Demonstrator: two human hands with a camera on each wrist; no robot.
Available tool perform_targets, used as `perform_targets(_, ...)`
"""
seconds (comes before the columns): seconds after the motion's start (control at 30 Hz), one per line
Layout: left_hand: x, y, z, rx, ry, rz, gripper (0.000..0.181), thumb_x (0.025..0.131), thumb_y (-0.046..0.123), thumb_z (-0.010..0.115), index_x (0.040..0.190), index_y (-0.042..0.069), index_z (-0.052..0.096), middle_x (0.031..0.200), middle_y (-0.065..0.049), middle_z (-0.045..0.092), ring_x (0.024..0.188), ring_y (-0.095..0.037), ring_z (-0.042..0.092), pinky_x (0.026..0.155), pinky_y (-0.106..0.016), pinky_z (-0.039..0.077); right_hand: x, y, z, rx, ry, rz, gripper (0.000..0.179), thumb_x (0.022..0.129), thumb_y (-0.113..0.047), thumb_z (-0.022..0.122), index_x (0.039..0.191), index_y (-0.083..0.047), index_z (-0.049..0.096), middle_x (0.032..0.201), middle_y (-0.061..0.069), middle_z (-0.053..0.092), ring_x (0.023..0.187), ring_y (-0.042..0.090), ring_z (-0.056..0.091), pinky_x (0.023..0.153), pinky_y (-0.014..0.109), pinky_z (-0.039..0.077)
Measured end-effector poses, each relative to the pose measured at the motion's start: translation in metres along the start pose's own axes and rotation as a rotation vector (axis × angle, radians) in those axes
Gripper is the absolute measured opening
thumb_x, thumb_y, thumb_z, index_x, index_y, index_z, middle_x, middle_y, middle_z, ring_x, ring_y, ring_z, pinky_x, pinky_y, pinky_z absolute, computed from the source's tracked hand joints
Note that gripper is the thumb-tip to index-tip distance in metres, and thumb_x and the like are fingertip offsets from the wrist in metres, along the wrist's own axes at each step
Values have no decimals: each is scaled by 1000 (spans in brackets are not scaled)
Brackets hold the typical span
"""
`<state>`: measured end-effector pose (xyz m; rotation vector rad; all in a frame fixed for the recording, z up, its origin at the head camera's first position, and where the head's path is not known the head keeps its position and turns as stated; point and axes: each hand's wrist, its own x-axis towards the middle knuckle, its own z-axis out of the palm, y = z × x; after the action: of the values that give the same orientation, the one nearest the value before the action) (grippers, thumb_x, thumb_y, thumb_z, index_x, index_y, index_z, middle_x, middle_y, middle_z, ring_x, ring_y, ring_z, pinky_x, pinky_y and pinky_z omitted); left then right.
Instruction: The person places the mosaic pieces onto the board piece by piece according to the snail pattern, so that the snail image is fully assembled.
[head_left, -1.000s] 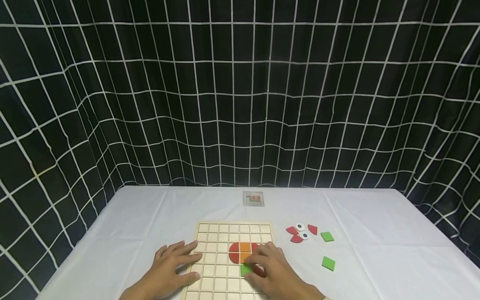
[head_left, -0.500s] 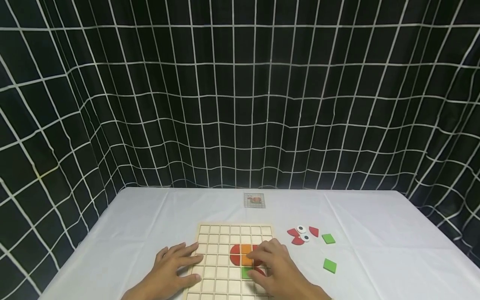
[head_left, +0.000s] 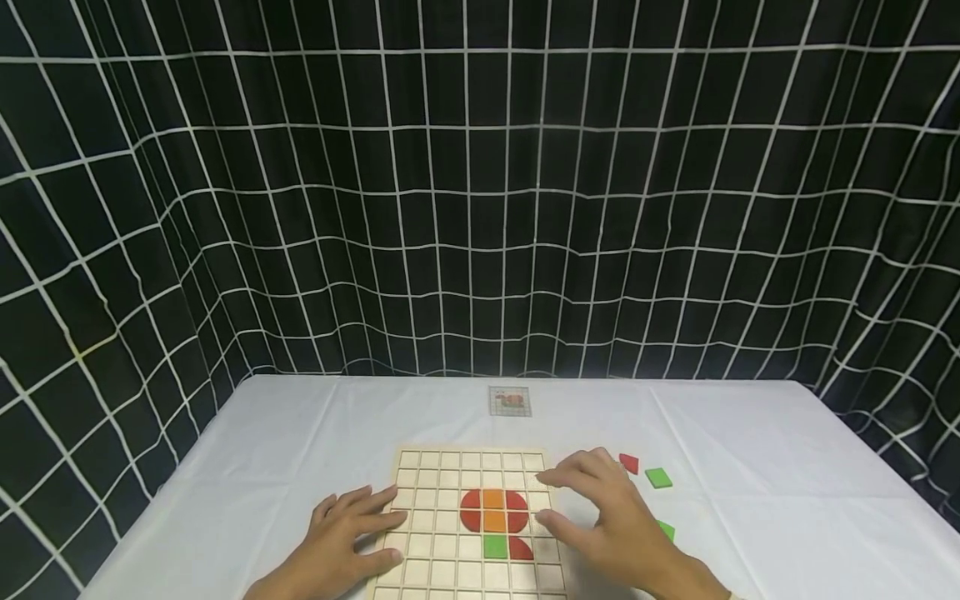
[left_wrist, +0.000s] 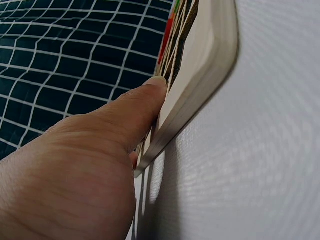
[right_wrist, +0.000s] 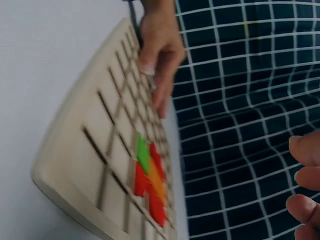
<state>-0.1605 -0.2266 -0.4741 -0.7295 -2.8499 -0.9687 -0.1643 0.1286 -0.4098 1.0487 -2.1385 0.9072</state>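
A wooden grid board [head_left: 435, 546] lies on the table. Set in its squares are red quarter-circle tiles [head_left: 470, 511], orange square tiles [head_left: 494, 522] and one green square tile [head_left: 495, 547]. My left hand [head_left: 337, 537] rests on the board's left edge with fingers spread; in the left wrist view its thumb [left_wrist: 135, 107] touches the rim. Over the board's right edge hovers my right hand [head_left: 611, 521], thumb and fingers apart, with nothing between them. In the right wrist view its fingertips [right_wrist: 306, 150] show at the right.
Right of the board lie a loose red tile [head_left: 629, 463] and a loose green tile [head_left: 658, 477]. Another green tile [head_left: 667, 530] is partly behind my right hand. A small picture card [head_left: 510, 401] lies farther back on the white tablecloth [head_left: 375, 408]. A black gridded curtain surrounds the table.
My right hand has left the green tile in the board and moved right, now covering the white eye-patterned discs and some red tiles. The left hand stays put.
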Motion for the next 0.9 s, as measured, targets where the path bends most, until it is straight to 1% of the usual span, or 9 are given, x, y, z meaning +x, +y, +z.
perform_targets(0.07, 0, 0, 0, -2, 1, 0, 54, 87, 52, 65, 124, 14, 66, 145, -9, 45, 134, -43, 30, 100, -66, 3, 0, -1, -9, -4, 17, -2, 42, 70, -10, 83, 109, -19, 70, 101, -12, 60, 93, 11, 49, 77, 26, 42)
perform_targets(0.2, 0, 0, 1, -3, 4, -2, 54, 86, 52, 66, 124, 13, 67, 144, -9, 46, 134, -43, 31, 100, -67, 4, 0, -3, -29, -21, 14, 55, 42, 71, -12, 84, 109, -22, 69, 103, -14, 60, 94, 9, 49, 77, 25, 42)
perform_targets(0.27, 1, 0, 1, -1, 6, -2, 53, 86, 51, 66, 123, 13, 67, 144, -9, 47, 133, -43, 31, 100, -67, 4, 0, -3, -38, -32, 9, 84, 41, 73, -12, 84, 109, -24, 69, 103, -15, 60, 96, 8, 49, 79, 25, 41)
perform_targets(0.4, 1, -1, 0, 2, 5, 1, 53, 86, 51, 66, 124, 14, 67, 144, -9, 46, 133, -43, 31, 100, -67, 4, -1, 0, -53, -67, 36, 105, 44, 71, -9, 85, 109, -23, 70, 102, -15, 60, 95, 8, 48, 78, 23, 40)
perform_targets(0.5, 0, -1, 0, 3, 4, 1, 54, 86, 52, 65, 125, 14, 66, 145, -8, 46, 134, -43, 30, 100, -67, 3, -5, 5, -61, -96, 55, 129, 46, 69, -9, 87, 110, -22, 70, 102, -15, 60, 96, 8, 48, 77, 20, 39)
perform_targets(0.6, 0, -2, 0, 1, -1, 0, 55, 86, 53, 64, 126, 14, 65, 145, -8, 45, 134, -42, 30, 101, -66, 3, -11, 11, -67, -108, 60, 162, 47, 68, -10, 88, 110, -22, 71, 101, -13, 61, 99, 9, 48, 81, 20, 37)
perform_targets(0.73, 0, -3, 0, 1, -6, -1, 56, 86, 54, 64, 126, 15, 65, 146, -7, 45, 135, -41, 30, 101, -66, 4, -21, 18, -72, -142, 64, 218, 48, 67, -11, 88, 111, -19, 71, 101, -12, 61, 100, 8, 46, 83, 18, 35)
perform_targets(0.83, 0, -2, 0, 0, -5, 0, 55, 86, 53, 64, 125, 15, 66, 146, -7, 45, 135, -41, 30, 101, -66, 4, -28, 23, -76, -184, 57, 271, 46, 68, -15, 88, 111, -17, 71, 100, -11, 61, 99, 6, 45, 82, 21, 37)
perform_targets(0.9, 0, -1, 0, 1, -2, 3, 54, 87, 53, 65, 125, 15, 66, 146, -7, 45, 134, -41, 30, 101, -66, 4, -33, 27, -78, -215, 43, 317, 45, 70, -18, 88, 111, -17, 71, 99, -10, 61, 98, 6, 44, 81, 26, 40)
